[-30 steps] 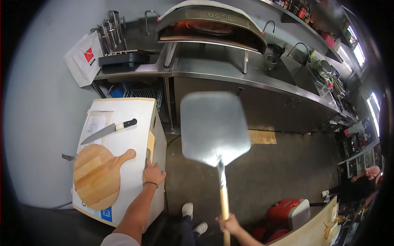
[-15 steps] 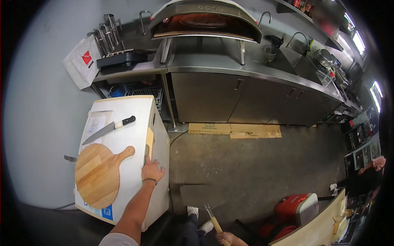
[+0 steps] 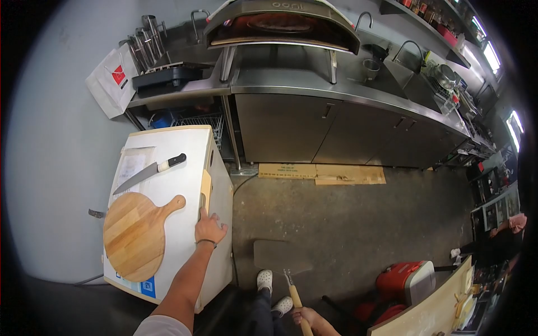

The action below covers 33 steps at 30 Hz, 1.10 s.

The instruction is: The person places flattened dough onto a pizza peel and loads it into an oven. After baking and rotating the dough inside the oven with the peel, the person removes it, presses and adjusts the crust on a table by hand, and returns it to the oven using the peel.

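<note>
My left hand [image 3: 210, 228] rests on the right edge of a white chest-like box [image 3: 182, 221], index finger stretched toward its wooden edge piece [image 3: 206, 189]. It holds nothing. Left of it on the white top lies a round wooden board [image 3: 134, 236] with a short handle. Beyond the board is a large knife [image 3: 148, 175] with a black and cream handle. Low in the view, my right hand [image 3: 305, 317] is wrapped round the wooden handle of a pizza peel [image 3: 295, 295]. The peel's flat grey blade hangs above the floor, near my white clogs [image 3: 264, 280].
A pizza oven [image 3: 283, 39] stands on legs on the steel counter [image 3: 302, 75], with a round, blurred shape inside. A black tray-like appliance [image 3: 165, 80] is left of it. Cardboard [image 3: 350, 175] lies on the floor. A red cooler [image 3: 400, 278] stands right; another person [image 3: 513, 224] is farther right.
The view has tilted slightly upward. The peel's blade has shifted a little right and up, and more of my clogs shows. My left hand keeps its place on the white edge.
</note>
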Tool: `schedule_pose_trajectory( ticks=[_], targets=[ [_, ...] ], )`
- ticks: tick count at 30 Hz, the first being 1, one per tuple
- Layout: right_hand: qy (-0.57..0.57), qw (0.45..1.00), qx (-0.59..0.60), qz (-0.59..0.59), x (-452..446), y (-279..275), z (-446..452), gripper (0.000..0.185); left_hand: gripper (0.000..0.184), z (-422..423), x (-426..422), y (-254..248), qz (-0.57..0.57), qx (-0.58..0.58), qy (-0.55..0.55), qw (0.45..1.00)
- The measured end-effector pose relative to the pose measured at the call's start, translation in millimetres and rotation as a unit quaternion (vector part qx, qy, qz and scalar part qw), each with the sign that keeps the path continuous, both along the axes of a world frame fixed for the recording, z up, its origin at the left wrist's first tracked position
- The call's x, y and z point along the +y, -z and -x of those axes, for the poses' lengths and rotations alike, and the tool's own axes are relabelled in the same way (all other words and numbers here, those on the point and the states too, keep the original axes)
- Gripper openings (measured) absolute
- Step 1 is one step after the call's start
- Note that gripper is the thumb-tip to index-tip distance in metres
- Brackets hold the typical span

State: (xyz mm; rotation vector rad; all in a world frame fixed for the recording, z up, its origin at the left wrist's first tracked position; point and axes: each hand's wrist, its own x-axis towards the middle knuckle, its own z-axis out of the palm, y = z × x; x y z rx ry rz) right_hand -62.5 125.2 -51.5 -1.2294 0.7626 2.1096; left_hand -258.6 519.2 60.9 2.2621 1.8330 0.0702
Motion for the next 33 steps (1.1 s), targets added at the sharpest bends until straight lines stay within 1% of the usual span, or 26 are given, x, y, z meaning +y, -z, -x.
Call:
schedule_pose_trajectory(
  ticks=[4, 7, 12, 14, 16, 18, 22, 24, 25, 27, 28, 30, 33],
  targets=[
    [0.010, 0.999, 0.034, -0.027, -1, 1, -4, 0.014, 0.030, -1, 0, -3, 0.009, -0.002, -0.004, 1.000],
    [0.011, 0.999, 0.035, -0.018, 0, 1, -4, 0.012, 0.030, 0, 0, 0, 0.000, -0.006, -0.002, 1.000],
    [-0.007, 1.000, -0.002, 0.000, -2, 6, 0, 0.011, 0.030, -2, 0, -3, 0.015, -0.013, -0.015, 1.000],
    [0.000, 1.000, 0.003, 0.007, -1, 3, 1, 0.011, 0.030, -3, 0, -5, 0.022, -0.013, -0.018, 0.999],
    [0.008, 1.000, 0.008, 0.014, 0, 2, 1, 0.011, 0.030, -2, -1, -5, 0.000, -0.010, -0.009, 1.000],
    [0.021, 0.999, 0.031, 0.024, 0, 2, 1, 0.012, 0.030, -2, -1, -3, 0.001, -0.009, -0.007, 1.000],
    [0.010, 0.999, 0.031, 0.021, -4, 3, 1, 0.011, 0.030, 0, 1, 2, -0.002, -0.011, -0.005, 1.000],
    [0.006, 1.000, -0.009, -0.023, -10, -8, -2, 0.010, 0.030, -2, 1, 1, 0.007, -0.006, -0.007, 1.000],
    [0.007, 1.000, -0.008, -0.026, -11, -15, -3, 0.010, 0.030, -2, 1, 0, 0.017, 0.000, -0.011, 1.000],
    [-0.022, 0.993, -0.083, -0.085, -9, -39, -9, 0.010, 0.030, -3, 1, -4, 0.020, 0.002, -0.014, 1.000],
    [-0.021, 0.993, -0.083, -0.087, -3, -58, -13, 0.010, 0.030, -3, 0, -6, 0.026, 0.003, -0.018, 1.000],
    [-0.054, 0.971, -0.171, -0.161, 14, -101, -24, 0.009, 0.030, -2, -1, -5, 0.022, -0.001, -0.011, 1.000],
    [-0.079, 0.933, -0.269, -0.227, 35, -133, -37, 0.013, 0.030, -1, -2, -3, 0.018, -0.009, -0.009, 1.000]
  ],
)
